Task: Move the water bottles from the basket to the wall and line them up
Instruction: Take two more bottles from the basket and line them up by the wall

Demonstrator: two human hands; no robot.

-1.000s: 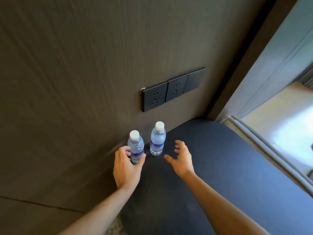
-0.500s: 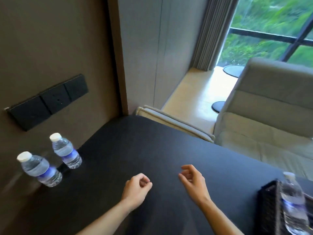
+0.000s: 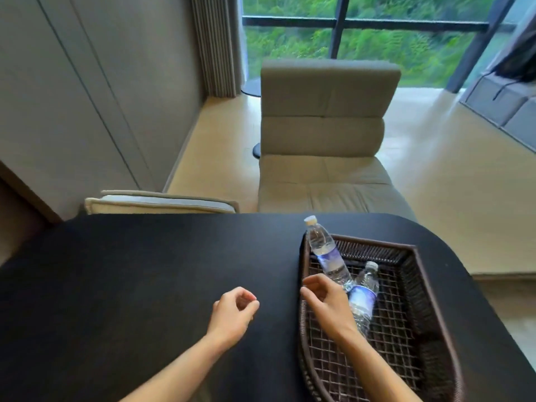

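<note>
Handling: both water bottles look full, so I judge them moderately heavy for their size; thin clear plastic, likely to dent under a hard squeeze and smooth enough to slip.
Where to grip: around the labelled middle, where the body is straightest.
Leaning bottle [image 3: 327,253]: clear, white cap, blue-purple label; stands tilted in the wicker basket [image 3: 417,288], neck over its far left corner.
Lying bottle [image 3: 362,297]: same make, on its side on the basket floor, cap pointing away.
Right hand [image 3: 326,300]: over the basket's left rim, fingers loosely curled, empty, just beside the leaning bottle's base.
Left hand [image 3: 232,311]: above the black tabletop [image 3: 130,271], loosely curled, holding nothing.
</note>
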